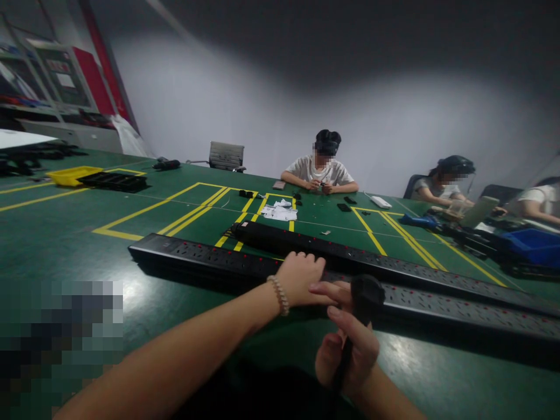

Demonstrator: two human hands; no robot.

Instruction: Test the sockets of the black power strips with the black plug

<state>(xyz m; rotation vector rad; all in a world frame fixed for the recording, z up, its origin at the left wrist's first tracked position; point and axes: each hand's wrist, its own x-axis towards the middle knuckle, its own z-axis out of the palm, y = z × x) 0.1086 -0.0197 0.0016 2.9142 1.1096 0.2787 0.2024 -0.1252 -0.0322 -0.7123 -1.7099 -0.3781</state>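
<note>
A long black power strip [210, 256] with rows of sockets and small red marks lies across the green table. My left hand [301, 277], with a beaded bracelet at its wrist, grips the strip near its middle, its fingers bent over the top. Just to the right, my right hand [352, 341] holds a black plug [368, 294] above the strip, and its dark cable runs down past the palm. The fingertips of my right hand come close to my left hand. Behind lies a second black power strip [350, 252], roughly parallel to the first.
White papers [280, 210] and small black parts lie beyond the strips. A yellow tray [74, 174] and a black tray [114, 181] are at the left. Across the table sits a person [321, 169]; others work at the right near a blue bin [536, 245].
</note>
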